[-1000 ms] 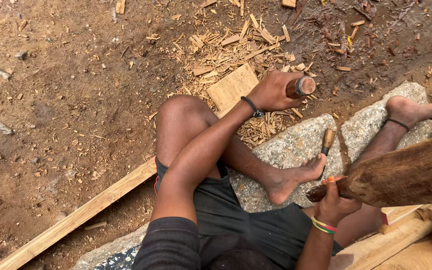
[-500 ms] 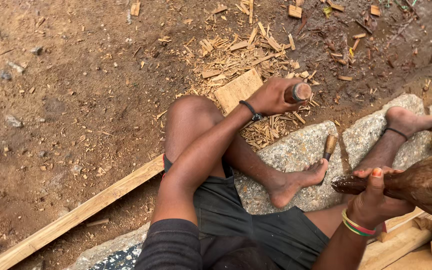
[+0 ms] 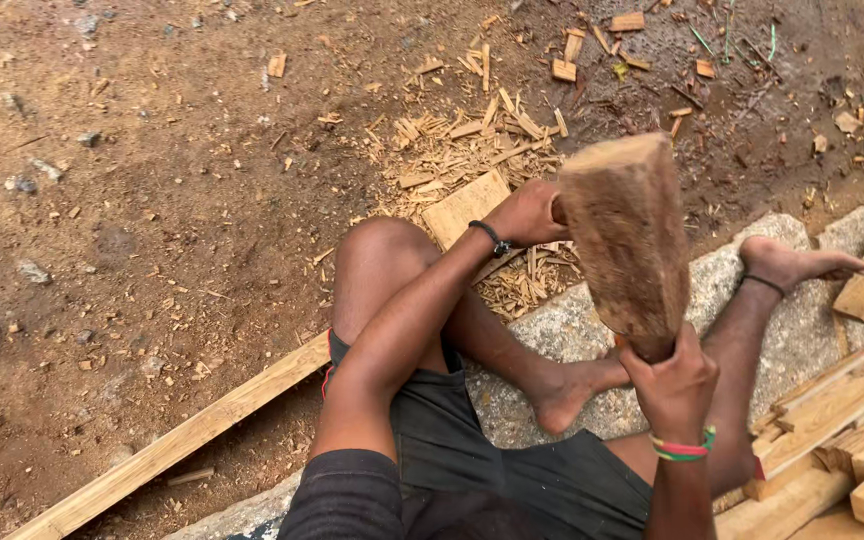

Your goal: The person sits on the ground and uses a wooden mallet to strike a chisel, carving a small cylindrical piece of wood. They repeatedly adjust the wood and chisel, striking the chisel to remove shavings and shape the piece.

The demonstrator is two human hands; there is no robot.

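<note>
Head view. Since the earlier frames: wooden mallet [image 3: 624,240] swung up from a low, near-level lie at the right to a raised, near-upright stance in front of the camera; left hand [image 3: 527,213] shifted little, kept at the same spot beside the flat wood block [image 3: 465,205].

Right hand [image 3: 674,385]: grip clamped around the narrow handle end of the mallet, fingers wrapped fully. Long axis of the mallet running up and slightly left from that grip, broad head uppermost, covering part of the left hand's fingers.

Left hand: grip curled shut, on a tool by the look of it; the tool itself hidden behind the mallet head, so contents not confirmed. Hand lies up and left of the right grip, directly under the line of the mallet head, just beside the wood block and above the wood chips [image 3: 457,140].

Seated on a stone slab [image 3: 592,330], bare feet out on it; long plank [image 3: 182,440] on the dirt ground at left, stacked timbers [image 3: 852,410] at right.
</note>
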